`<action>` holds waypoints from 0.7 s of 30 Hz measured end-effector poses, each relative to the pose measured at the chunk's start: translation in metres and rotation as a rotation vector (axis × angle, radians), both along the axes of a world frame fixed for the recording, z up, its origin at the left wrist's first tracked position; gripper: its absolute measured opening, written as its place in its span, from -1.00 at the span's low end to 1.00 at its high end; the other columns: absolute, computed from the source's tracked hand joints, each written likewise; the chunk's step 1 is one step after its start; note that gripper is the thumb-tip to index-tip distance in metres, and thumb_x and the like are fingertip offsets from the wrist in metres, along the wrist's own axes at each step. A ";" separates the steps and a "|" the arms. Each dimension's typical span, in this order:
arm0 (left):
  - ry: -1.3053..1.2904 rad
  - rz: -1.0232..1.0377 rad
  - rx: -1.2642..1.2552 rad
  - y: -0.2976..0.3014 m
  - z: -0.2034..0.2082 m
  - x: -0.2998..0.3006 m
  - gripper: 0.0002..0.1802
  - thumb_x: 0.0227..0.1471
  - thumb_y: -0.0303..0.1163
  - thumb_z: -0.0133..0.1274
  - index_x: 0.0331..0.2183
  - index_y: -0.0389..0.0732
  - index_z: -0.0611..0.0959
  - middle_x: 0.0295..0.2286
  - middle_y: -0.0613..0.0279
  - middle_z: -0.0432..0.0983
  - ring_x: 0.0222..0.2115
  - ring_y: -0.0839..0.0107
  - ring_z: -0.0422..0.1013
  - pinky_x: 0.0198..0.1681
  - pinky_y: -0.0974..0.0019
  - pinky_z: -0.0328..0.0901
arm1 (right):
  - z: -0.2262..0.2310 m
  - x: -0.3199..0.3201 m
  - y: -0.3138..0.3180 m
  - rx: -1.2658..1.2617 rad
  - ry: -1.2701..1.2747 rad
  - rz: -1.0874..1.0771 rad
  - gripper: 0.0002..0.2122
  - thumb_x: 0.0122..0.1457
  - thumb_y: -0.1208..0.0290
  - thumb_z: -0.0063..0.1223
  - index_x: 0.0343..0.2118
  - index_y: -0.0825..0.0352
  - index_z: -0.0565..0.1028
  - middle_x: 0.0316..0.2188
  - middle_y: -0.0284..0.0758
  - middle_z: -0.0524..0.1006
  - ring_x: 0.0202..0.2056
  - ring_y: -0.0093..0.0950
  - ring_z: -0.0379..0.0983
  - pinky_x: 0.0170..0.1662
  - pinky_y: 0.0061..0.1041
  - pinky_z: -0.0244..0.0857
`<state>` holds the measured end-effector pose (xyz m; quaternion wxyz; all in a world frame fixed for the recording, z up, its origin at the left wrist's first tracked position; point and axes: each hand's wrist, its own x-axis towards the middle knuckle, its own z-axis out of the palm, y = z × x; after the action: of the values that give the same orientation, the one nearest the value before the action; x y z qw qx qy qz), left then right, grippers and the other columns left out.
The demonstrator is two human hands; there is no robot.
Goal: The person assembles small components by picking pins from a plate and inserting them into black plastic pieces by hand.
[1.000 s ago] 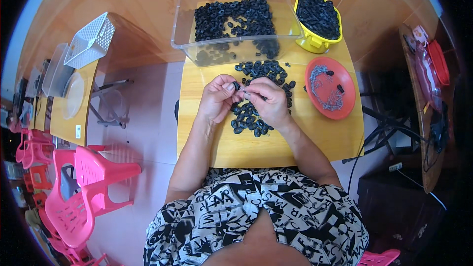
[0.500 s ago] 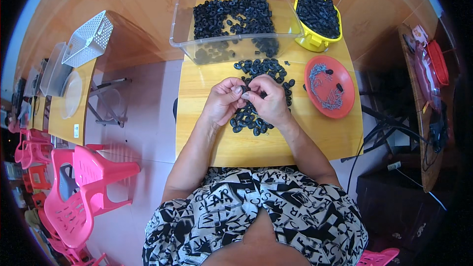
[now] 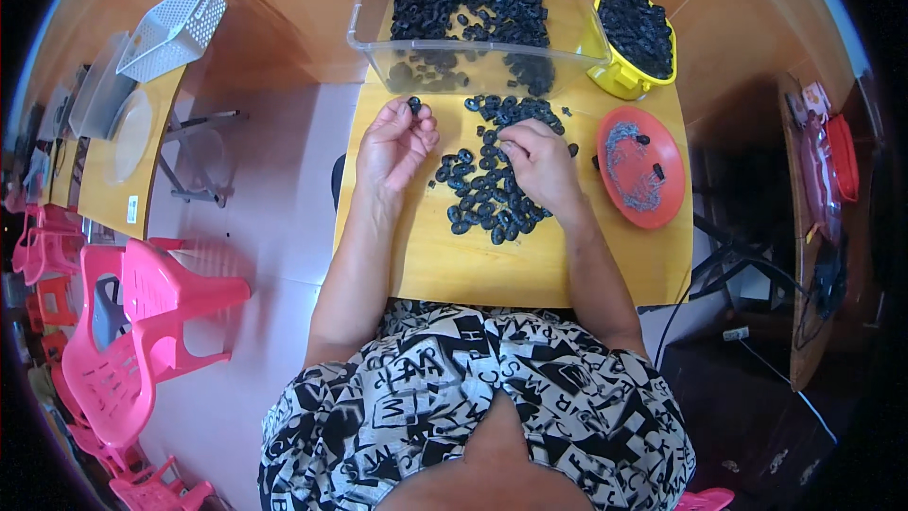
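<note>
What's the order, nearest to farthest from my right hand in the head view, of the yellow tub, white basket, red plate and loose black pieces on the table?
From your right hand:
1. Loose black pieces, right beside it, mostly to its left.
2. Red plate, a little to its right.
3. Yellow tub, farther off, upper right.
4. White basket, far upper left.

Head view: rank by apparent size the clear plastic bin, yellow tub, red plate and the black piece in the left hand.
1. Clear plastic bin
2. Yellow tub and red plate: too alike to rank
3. Black piece in the left hand
</note>
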<state>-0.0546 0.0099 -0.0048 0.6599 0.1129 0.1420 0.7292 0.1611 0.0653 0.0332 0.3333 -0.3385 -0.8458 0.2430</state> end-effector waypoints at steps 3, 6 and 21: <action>0.014 0.059 -0.045 0.001 -0.001 -0.001 -0.90 0.06 -0.48 -0.08 -0.31 -0.21 0.50 -0.44 0.11 0.46 -0.45 0.34 0.38 -0.37 0.32 0.30 | 0.001 -0.006 0.008 0.054 -0.139 0.063 -0.90 -0.07 0.56 0.06 -0.44 0.35 0.53 -0.45 -0.23 0.48 -0.28 -0.27 0.37 -0.17 -0.35 0.25; -0.008 0.059 -0.068 0.001 -0.001 0.001 -0.90 0.05 -0.49 -0.06 -0.33 -0.22 0.51 -0.45 0.14 0.47 -0.45 0.35 0.38 -0.38 0.32 0.30 | 0.007 -0.022 0.015 0.189 -0.307 0.070 -0.91 -0.04 0.56 0.02 -0.44 0.34 0.53 -0.44 -0.22 0.47 -0.32 -0.24 0.38 -0.22 -0.37 0.27; 0.045 -0.042 -0.037 0.000 0.001 0.015 -0.91 0.04 -0.50 -0.04 -0.35 -0.27 0.51 -0.47 0.12 0.48 -0.51 0.39 0.40 -0.42 0.35 0.32 | 0.007 -0.046 0.009 0.223 -0.521 0.029 -0.82 -0.20 0.68 0.03 -0.43 0.40 0.45 -0.36 -0.12 0.42 -0.23 -0.19 0.34 -0.14 -0.34 0.27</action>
<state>-0.0396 0.0096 -0.0041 0.6738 0.1201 0.1677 0.7096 0.1154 0.0744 0.0406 0.1364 -0.3387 -0.9291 0.0581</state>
